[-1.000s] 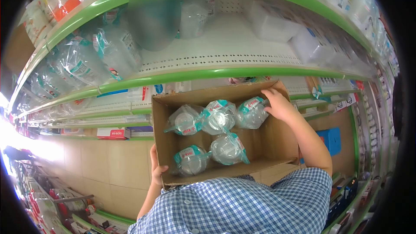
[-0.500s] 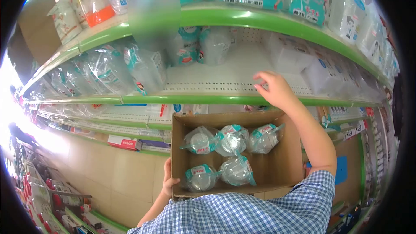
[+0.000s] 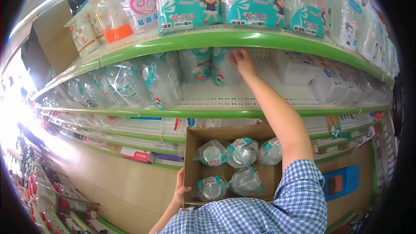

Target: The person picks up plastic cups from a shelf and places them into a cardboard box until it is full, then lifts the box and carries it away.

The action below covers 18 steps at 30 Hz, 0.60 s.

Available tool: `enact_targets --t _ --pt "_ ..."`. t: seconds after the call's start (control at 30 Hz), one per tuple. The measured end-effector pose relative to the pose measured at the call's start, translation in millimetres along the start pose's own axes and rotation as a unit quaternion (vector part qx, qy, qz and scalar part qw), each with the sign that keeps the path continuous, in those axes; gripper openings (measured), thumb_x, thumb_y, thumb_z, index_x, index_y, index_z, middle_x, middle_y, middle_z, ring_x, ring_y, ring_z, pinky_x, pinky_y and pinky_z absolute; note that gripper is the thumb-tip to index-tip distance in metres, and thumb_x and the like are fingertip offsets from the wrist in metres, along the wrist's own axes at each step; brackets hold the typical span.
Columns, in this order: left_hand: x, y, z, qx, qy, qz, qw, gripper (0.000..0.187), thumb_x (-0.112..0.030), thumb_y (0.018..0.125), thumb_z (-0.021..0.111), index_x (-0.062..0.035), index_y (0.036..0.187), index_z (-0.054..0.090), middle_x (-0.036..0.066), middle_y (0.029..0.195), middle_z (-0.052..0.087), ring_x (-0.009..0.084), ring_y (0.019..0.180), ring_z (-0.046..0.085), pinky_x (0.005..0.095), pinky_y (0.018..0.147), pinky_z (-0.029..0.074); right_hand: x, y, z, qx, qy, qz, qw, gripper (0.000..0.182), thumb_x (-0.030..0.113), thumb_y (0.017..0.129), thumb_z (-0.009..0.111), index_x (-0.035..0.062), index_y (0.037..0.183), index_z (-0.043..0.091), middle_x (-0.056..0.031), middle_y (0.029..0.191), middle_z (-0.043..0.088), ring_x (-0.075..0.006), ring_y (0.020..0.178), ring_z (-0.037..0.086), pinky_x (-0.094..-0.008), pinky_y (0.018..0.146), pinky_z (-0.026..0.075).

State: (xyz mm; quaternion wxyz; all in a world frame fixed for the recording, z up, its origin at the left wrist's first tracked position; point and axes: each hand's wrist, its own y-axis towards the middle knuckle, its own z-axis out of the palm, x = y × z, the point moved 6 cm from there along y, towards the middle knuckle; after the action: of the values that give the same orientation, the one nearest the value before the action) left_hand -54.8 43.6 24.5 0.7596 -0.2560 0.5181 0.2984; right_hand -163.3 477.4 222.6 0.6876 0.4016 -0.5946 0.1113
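My right hand (image 3: pixel 243 63) is stretched into the middle shelf, its fingers bent against the right side of a clear pack of plastic cups (image 3: pixel 222 71) with a teal label. Another teal-labelled cup pack (image 3: pixel 196 67) stands just left of it. Lower down, my left hand (image 3: pixel 180 189) grips the left edge of an open cardboard box (image 3: pixel 190 147), thumb towards the inside. In the box lie several bagged cup packs, among them a front-left pack (image 3: pixel 212 188) and a back-middle pack (image 3: pixel 242 152). My right forearm partly covers the box's right side.
A green-edged upper shelf (image 3: pixel 208 41) with large cup packs (image 3: pixel 190 0) juts out above my right hand. White boxed packs (image 3: pixel 297 67) stand to the right on the middle shelf, bagged cups (image 3: pixel 125 84) to the left. A blue plastic object (image 3: pixel 346 182) is low on the right.
My right hand has moved up and left, deeper into the middle shelf, to the cup pack. The blurred pale object at the upper left is gone. My left hand stays on the box.
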Motion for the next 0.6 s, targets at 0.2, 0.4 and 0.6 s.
enact_targets --t 0.2,0.4,0.6 --pt "5 3 -4 0.006 -0.009 0.006 1.0 0.092 -0.021 0.051 0.055 -0.0053 0.134 0.021 0.011 0.13 0.033 0.0243 0.124 0.03 0.0341 0.103 0.022 48 -71 -87 0.001 0.22 -0.026 0.975 0.018 0.016 0.09 0.047 0.0048 0.103 0.054 -0.0043 0.086 0.059 -0.0134 0.081 0.056 -0.0281 0.075 0.044" --pt "11 1 1 -0.002 -0.061 -0.027 0.998 0.091 -0.022 0.051 0.055 -0.0068 0.134 0.021 0.014 0.129 0.034 0.0272 0.121 0.033 0.0378 0.102 0.026 117 -184 -178 0.008 0.236 0.038 0.971 0.021 0.017 0.088 0.047 0.0037 0.102 0.052 -0.0059 0.084 0.057 -0.0161 0.081 0.054 -0.0299 0.077 0.043" --pt "10 4 -5 0.002 0.0 -0.015 1.0 0.093 -0.027 0.051 0.055 -0.0046 0.134 0.019 0.014 0.127 0.035 0.0266 0.119 0.034 0.0373 0.1 0.026 101 -262 -229 0.272 0.151 0.163 0.936 0.025 0.021 0.075 0.052 -0.001 0.087 0.057 -0.0084 0.083 0.058 -0.0171 0.081 0.054 -0.0271 0.074 0.041"
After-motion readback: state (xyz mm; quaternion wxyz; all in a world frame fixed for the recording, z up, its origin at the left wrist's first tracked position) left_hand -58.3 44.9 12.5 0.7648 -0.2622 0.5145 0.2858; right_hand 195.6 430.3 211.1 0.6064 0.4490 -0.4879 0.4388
